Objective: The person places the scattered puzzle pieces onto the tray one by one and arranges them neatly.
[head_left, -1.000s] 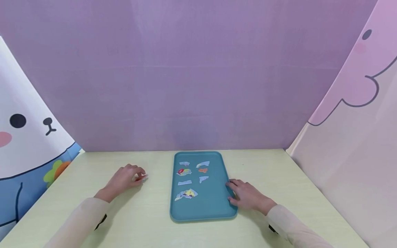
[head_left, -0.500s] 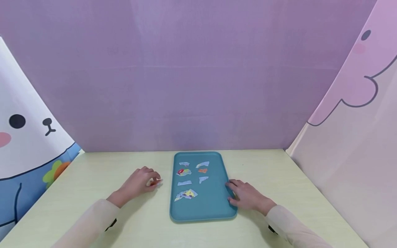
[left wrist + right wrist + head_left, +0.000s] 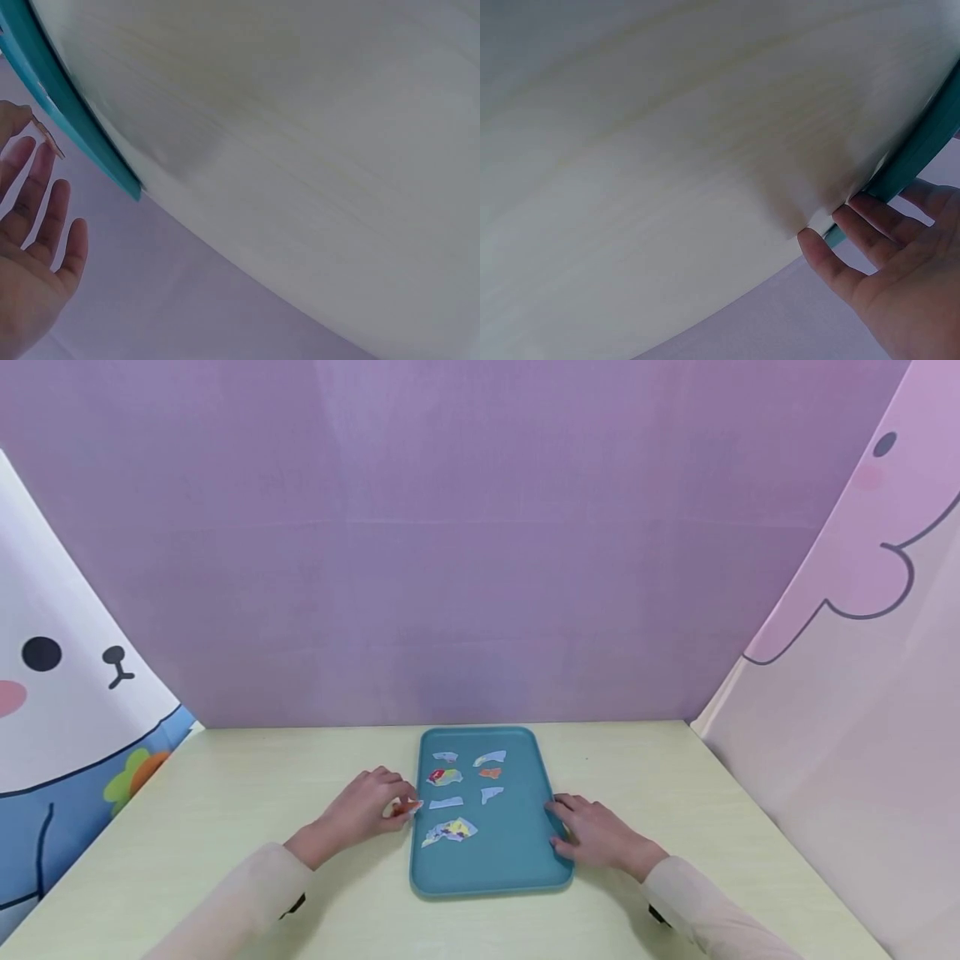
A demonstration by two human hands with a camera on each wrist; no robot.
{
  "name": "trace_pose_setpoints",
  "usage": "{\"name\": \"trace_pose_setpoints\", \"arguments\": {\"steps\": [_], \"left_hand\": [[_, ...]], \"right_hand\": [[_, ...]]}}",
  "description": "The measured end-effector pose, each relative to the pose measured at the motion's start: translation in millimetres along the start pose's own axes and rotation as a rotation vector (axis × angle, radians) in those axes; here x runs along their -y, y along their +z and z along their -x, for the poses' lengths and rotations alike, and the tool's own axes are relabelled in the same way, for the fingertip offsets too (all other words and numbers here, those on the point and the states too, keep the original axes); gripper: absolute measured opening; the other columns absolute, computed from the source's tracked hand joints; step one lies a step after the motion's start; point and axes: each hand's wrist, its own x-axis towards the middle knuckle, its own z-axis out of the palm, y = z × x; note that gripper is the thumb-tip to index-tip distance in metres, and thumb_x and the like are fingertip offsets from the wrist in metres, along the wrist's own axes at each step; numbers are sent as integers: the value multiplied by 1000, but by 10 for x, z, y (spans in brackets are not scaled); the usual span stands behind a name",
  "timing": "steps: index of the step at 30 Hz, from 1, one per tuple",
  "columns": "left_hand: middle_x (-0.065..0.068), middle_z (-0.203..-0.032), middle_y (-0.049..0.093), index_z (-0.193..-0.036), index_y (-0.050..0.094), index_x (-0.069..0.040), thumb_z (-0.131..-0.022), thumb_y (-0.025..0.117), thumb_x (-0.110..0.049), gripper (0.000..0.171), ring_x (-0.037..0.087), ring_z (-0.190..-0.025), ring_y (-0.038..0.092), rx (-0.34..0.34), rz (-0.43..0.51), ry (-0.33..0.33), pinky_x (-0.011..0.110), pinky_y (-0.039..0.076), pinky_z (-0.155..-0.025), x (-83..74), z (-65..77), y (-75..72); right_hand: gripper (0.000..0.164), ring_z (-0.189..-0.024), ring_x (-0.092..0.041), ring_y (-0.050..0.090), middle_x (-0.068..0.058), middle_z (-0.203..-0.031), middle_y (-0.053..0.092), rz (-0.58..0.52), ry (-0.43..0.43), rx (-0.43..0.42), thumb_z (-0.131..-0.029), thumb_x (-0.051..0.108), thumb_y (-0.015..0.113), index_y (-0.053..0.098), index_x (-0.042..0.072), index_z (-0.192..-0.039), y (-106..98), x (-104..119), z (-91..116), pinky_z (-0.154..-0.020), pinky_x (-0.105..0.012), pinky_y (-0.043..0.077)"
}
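Observation:
My left hand (image 3: 363, 812) pinches a small torn paper scrap (image 3: 408, 807), orange and whitish, at the left rim of a teal tray (image 3: 517, 860). Seen edge-on in the left wrist view, that scrap (image 3: 48, 138) sits between thumb and fingertips; the other fingers are spread. Several torn paper pieces lie in the tray: a red and yellow one (image 3: 446, 777), an orange one (image 3: 491, 772), a yellow and blue one (image 3: 452, 831) and pale blue ones. My right hand (image 3: 600, 835) rests on the tray's right rim, its fingers (image 3: 870, 232) loosely extended against the edge and tabletop.
The tray stands on a pale wood-look table (image 3: 360, 910). A purple cloth backdrop (image 3: 480, 543) rises behind the table. Printed cartoon panels flank it, a white bear figure (image 3: 75, 610) on the left and a pink shape (image 3: 885, 527) on the right.
My left hand has moved right and slightly toward me with the paper scrap, from the table beside the tray to its left rim. My right hand and the tray have stayed put.

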Motion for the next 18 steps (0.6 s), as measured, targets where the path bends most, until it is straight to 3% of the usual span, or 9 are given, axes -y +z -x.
{"name": "trace_pose_setpoints", "arguments": {"steps": [13, 18], "left_hand": [[-10, -90, 64, -91, 68, -22, -74, 72, -23, 18, 9, -84, 50, 25, 61, 64, 28, 40, -69, -344, -152, 110], [-12, -87, 62, -89, 67, -24, -75, 71, -26, 14, 8, -85, 52, 32, 43, 100, 29, 41, -70, -459, -224, 200]], "right_hand": [[54, -120, -32, 47, -16, -131, 48, -12, 13, 3, -86, 35, 56, 48, 4, -129, 12, 4, 17, -88, -48, 43], [54, -120, -32, 47, -17, -131, 48, -7, 15, 1, -86, 36, 56, 47, 4, -130, 4, -2, 18, -89, -49, 43]]}}
